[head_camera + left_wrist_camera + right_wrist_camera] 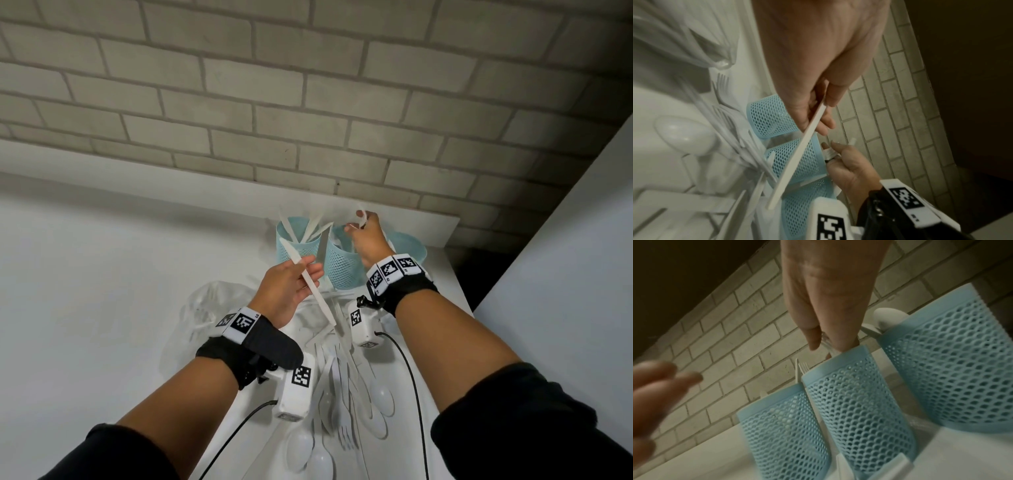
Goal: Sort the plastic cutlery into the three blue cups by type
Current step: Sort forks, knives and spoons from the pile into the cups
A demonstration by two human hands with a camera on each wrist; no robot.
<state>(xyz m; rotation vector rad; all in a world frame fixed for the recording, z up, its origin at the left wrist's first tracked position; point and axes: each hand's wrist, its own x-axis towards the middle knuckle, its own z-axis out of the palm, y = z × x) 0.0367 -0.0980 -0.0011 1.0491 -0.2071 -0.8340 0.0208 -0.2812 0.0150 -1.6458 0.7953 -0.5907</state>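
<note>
While the right hand [368, 240] pinches a white piece, seemingly a fork, over the middle blue mesh cup [342, 263], the left hand [291, 291] grips a white plastic knife [313, 289] just short of the left cup [294, 245], where knives already stand. The step looks like dropping each piece by type; next, lowering both in and returning for the loose forks and spoons [346, 401] heaped on the white counter [102, 274].

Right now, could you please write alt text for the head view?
Left hand holds a white plastic knife while the right hand lowers cutlery into the middle blue cup; loose forks and spoons lie on the white table.
</note>
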